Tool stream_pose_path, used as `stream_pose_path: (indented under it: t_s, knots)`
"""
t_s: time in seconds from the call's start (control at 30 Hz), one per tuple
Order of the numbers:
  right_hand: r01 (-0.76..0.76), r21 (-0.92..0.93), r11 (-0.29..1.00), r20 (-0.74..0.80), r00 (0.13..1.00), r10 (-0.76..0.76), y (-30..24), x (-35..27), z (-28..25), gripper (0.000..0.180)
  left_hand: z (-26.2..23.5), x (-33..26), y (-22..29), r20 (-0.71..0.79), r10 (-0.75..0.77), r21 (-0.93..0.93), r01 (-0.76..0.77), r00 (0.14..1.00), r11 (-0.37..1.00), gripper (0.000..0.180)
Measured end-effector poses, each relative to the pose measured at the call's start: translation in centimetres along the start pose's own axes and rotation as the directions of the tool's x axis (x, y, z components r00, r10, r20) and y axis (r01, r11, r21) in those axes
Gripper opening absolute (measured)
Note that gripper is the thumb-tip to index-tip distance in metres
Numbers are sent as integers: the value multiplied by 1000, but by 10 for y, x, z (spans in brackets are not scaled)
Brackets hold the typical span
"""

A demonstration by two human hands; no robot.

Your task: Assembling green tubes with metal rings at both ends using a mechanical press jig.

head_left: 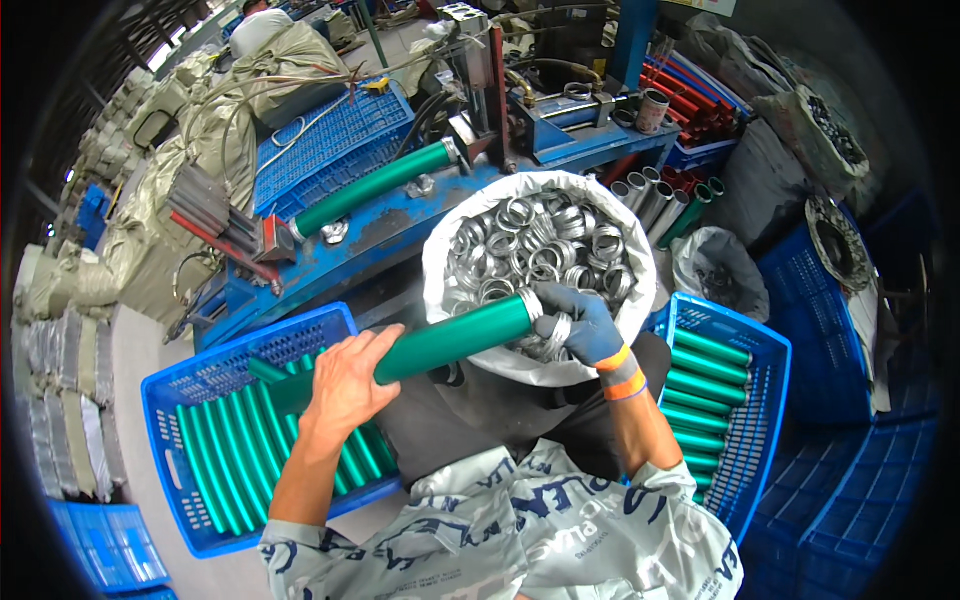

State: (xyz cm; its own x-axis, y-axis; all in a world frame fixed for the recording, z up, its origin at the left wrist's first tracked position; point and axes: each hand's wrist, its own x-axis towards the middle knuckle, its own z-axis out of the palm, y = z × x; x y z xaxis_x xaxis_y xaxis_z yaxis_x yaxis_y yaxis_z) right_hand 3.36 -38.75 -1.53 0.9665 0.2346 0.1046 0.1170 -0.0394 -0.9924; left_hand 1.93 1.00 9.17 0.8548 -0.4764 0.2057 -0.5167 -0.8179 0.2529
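The green tube (455,342) is smooth and glossy, like lacquered metal, and the silvery rings (545,262) are bare, shiny metal. The sack (437,275) looks like woven plastic, its rim creased. The latticed crate (163,440) is smooth, hard plastic. The worktop (385,222) is painted metal, scuffed and dull. The work glove (592,328) is matt cloth; the printed shirt (500,530) is wrinkled, faintly shiny fabric.

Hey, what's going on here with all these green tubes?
A person's bare left hand holds a green tube, while the gloved right hand is at its far end, where a metal ring sits. Just beyond is a white sack of similar rings. More green tubes lie in blue crates on both sides.
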Motion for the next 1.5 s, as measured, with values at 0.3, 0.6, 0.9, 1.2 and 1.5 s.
stream_pose_path:
  t_s: [0.3, 0.6, 0.9, 1.2, 1.5]
  knots:
    - [-114, 276, 954, -293, 936, 196, 50, -12, -22, 39, 9, -21, -1, 27, -354, -530, 313, 935, 788, 85]
    - [-112, 744, 659, -123, 946, 300, 35, -49, 46, 51, 58, -58, 14, -119, -617, -993, -103, 778, 62, 58]
    - [33, 785, 618, -186, 965, 184, 56, -9, 59, 75, 75, -53, 3, 55, -748, -860, -349, 661, -372, 60]
    - [39, 765, 643, -136, 986, 102, 8, -19, 69, 60, 88, -61, 24, 13, -716, -894, -312, 698, -320, 53]
    - [-54, 501, 864, -100, 988, 120, 1, -12, 59, 71, 87, -59, 18, -47, -727, -930, -295, 685, -218, 50]
